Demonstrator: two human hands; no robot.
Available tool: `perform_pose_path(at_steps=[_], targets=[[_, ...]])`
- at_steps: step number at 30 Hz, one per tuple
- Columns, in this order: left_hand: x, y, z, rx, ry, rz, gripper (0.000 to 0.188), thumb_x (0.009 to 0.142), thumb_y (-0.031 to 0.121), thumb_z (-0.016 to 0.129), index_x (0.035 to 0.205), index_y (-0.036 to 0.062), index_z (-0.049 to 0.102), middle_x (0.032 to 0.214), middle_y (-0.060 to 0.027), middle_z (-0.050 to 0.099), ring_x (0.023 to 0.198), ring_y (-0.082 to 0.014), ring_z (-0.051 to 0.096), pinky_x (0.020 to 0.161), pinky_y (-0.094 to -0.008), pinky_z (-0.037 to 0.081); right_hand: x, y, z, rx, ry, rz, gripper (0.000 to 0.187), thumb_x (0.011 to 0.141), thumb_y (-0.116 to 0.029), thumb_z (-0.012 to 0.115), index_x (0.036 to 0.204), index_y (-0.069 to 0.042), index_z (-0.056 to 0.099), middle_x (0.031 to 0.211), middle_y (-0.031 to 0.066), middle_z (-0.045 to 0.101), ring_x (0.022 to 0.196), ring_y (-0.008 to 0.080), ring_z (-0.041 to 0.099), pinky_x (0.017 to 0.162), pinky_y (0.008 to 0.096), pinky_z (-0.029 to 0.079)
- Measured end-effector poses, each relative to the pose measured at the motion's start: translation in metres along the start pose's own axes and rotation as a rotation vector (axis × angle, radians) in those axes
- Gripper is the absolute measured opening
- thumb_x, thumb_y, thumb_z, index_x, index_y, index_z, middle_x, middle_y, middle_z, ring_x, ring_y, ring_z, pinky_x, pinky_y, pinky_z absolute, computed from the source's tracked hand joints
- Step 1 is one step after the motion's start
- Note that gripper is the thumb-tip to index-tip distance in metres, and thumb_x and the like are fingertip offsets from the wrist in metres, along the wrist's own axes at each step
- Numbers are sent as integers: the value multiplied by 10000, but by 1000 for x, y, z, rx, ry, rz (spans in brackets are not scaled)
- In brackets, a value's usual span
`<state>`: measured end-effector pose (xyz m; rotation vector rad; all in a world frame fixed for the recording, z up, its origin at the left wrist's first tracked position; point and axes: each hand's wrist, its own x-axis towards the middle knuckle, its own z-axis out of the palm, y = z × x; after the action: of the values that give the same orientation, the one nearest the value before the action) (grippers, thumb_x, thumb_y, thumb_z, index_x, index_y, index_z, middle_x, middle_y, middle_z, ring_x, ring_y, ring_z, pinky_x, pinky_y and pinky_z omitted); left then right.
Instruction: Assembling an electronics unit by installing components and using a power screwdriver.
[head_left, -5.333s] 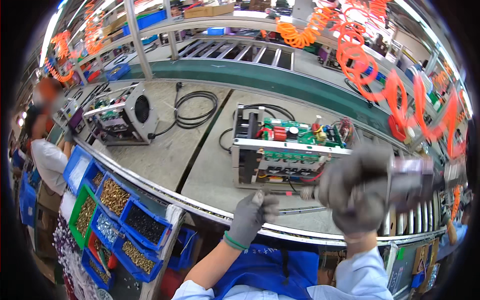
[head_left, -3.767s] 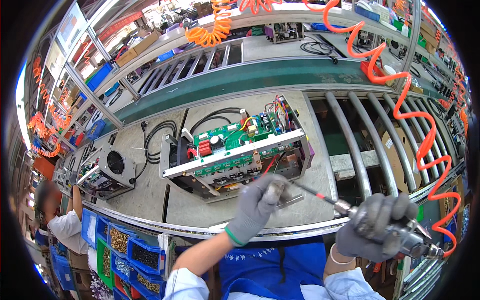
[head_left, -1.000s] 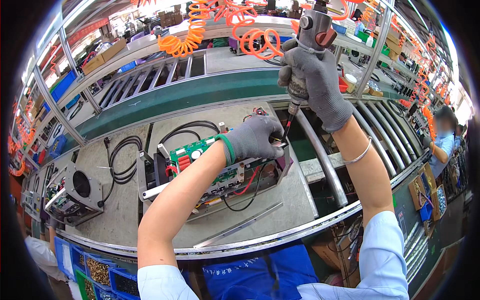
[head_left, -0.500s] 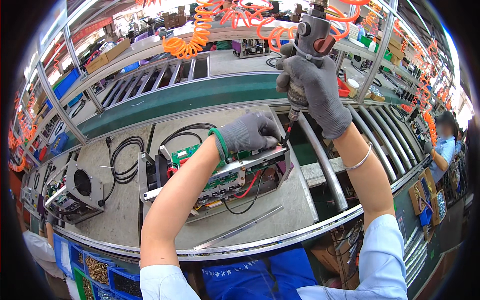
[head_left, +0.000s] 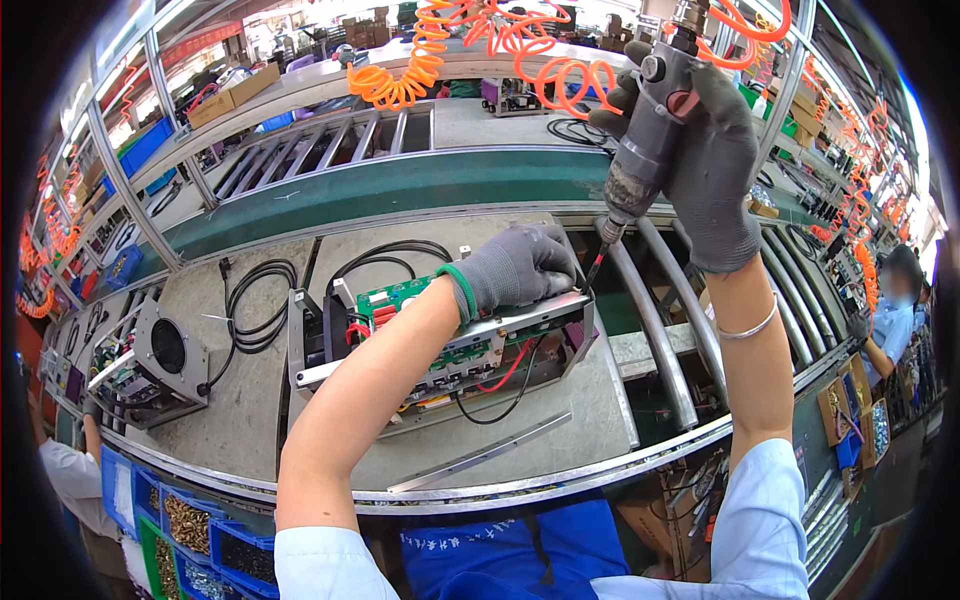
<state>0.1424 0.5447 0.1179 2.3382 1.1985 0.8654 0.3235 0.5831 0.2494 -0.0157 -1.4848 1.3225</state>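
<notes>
A pneumatic screwdriver (head_left: 642,152) is in my gloved right hand (head_left: 718,185); the fingers and thumb lie around its upper body, loosely. The tool leans to the right, its thin bit (head_left: 597,266) pointing down at the right end of a metal-framed electronic unit (head_left: 525,323). Whether the bit touches a screw there cannot be made out. My gloved left hand (head_left: 518,268) bends over the unit's upper rail near that same corner, fingertips pressed down and what they hold hidden. Green circuit boards (head_left: 392,296) and red and black wires show inside the frame.
A loose metal strip (head_left: 480,452) lies in front of the unit. To the left are a coiled black cable (head_left: 262,310) and another unit with a fan (head_left: 165,345). Rollers (head_left: 650,330) run on the right. Blue bins (head_left: 245,555) hold screws below; orange coiled hoses (head_left: 400,80) hang overhead.
The screwdriver's top has swung to the right, so the tool leans more. My right hand has moved right with it, its grip looser. My left hand stays at the unit's corner.
</notes>
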Motion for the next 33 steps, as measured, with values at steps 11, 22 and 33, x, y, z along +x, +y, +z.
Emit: perform_pose_path(at_steps=[11, 22, 33], targets=[[0, -2, 2, -9, -44, -53, 138, 774, 99, 659, 902, 70, 701, 874, -93, 644, 836, -254, 623, 776, -348, 491, 9, -10, -8, -148, -122, 97, 377, 861, -349, 657, 1076, -51, 574, 927, 39, 586, 870, 182, 624, 787, 345, 528], [0, -3, 8, -7, -56, 19, 159, 798, 96, 631, 942, 105, 697, 916, -93, 668, 895, -274, 631, 819, -357, 494, -14, 20, 24, -577, 234, -131, 319, 714, -91, 673, 984, 1, 531, 767, 61, 611, 660, 129, 643, 607, 269, 529], [0, 4, 9, 15, -10, -2, 173, 779, 22, 641, 947, 46, 679, 854, -128, 641, 828, -276, 626, 763, -360, 494, -8, 2, 24, -403, 187, -56, 340, 784, -244, 678, 996, -5, 560, 857, 83, 592, 721, 150, 624, 620, 309, 568]])
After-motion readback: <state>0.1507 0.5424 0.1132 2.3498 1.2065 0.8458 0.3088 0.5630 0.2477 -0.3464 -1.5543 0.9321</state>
